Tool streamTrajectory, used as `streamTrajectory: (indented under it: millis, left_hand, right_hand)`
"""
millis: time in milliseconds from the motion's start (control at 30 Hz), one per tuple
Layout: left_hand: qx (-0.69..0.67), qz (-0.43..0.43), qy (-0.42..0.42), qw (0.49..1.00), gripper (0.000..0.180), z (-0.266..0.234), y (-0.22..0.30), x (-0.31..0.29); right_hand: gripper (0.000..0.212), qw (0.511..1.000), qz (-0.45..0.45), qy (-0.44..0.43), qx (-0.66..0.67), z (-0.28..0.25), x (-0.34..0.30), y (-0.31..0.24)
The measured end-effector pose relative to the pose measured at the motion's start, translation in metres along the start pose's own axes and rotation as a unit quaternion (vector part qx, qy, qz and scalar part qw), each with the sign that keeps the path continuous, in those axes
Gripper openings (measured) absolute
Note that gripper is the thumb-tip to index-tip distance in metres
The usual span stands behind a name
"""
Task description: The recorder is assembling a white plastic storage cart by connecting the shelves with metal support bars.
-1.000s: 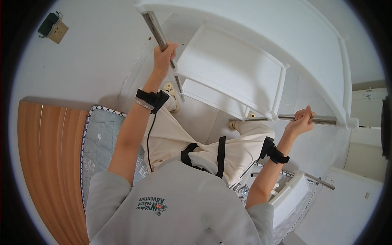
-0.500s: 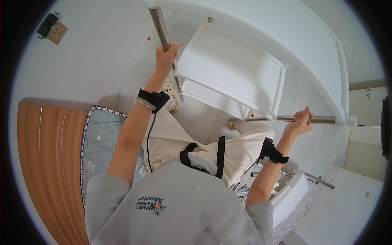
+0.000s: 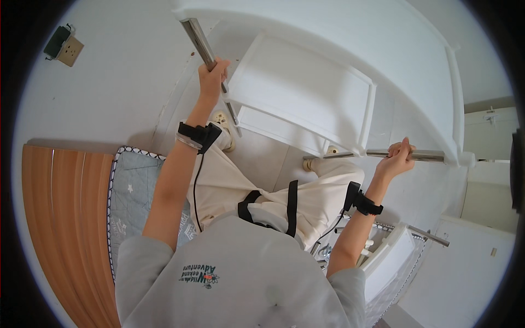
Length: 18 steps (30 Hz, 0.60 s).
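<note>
A white shelf rack stands before me, its tiers joined by shiny metal poles. Its top shelf [image 3: 355, 41] is nearest to me, with a middle shelf [image 3: 298, 82] and a lower shelf [image 3: 276, 128] beneath. My left hand [image 3: 212, 81] is closed around the left front pole [image 3: 198, 42], below the top shelf. Around the right front pole [image 3: 430, 156], also under the top shelf, the fingers of my right hand [image 3: 396, 160] are wrapped. Its thumb points up along the pole's side. The far poles are mostly hidden by the top shelf.
Brown wooden slats [image 3: 65, 218] lie at the left beside a grey quilted mat [image 3: 136, 180]. At lower right, another white shelf piece [image 3: 391, 257] and a loose metal pole [image 3: 429, 235] lie on the mat. A wall socket [image 3: 70, 51] is at upper left.
The rack's top has shifted a little to the left, both hands moving with the poles they grip. The whole view has also moved slightly.
</note>
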<state>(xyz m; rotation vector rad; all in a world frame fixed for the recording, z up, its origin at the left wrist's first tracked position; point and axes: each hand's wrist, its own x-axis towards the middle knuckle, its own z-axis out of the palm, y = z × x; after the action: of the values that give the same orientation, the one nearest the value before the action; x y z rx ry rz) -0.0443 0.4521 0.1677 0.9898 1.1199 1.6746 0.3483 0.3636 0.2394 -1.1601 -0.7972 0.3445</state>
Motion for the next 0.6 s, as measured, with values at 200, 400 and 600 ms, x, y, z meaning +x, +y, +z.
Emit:
streamTrajectory:
  millis: [200,400,600]
  left_hand:
    - [0.015,-0.016,0.007,1.0,0.033,-0.007,-0.004,-0.002]
    - [0.016,-0.002,0.012,1.0,0.029,-0.001,-0.004,-0.003]
    - [0.011,0.003,0.019,1.0,0.029,-0.002,-0.001,-0.003]
  right_hand:
    - [0.037,1.0,0.005,0.001,-0.001,0.005,-0.002,0.0]
    - [0.037,1.0,0.019,-0.004,0.013,-0.005,0.003,0.01]
    - [0.034,0.999,0.021,-0.013,0.03,0.001,0.001,0.009]
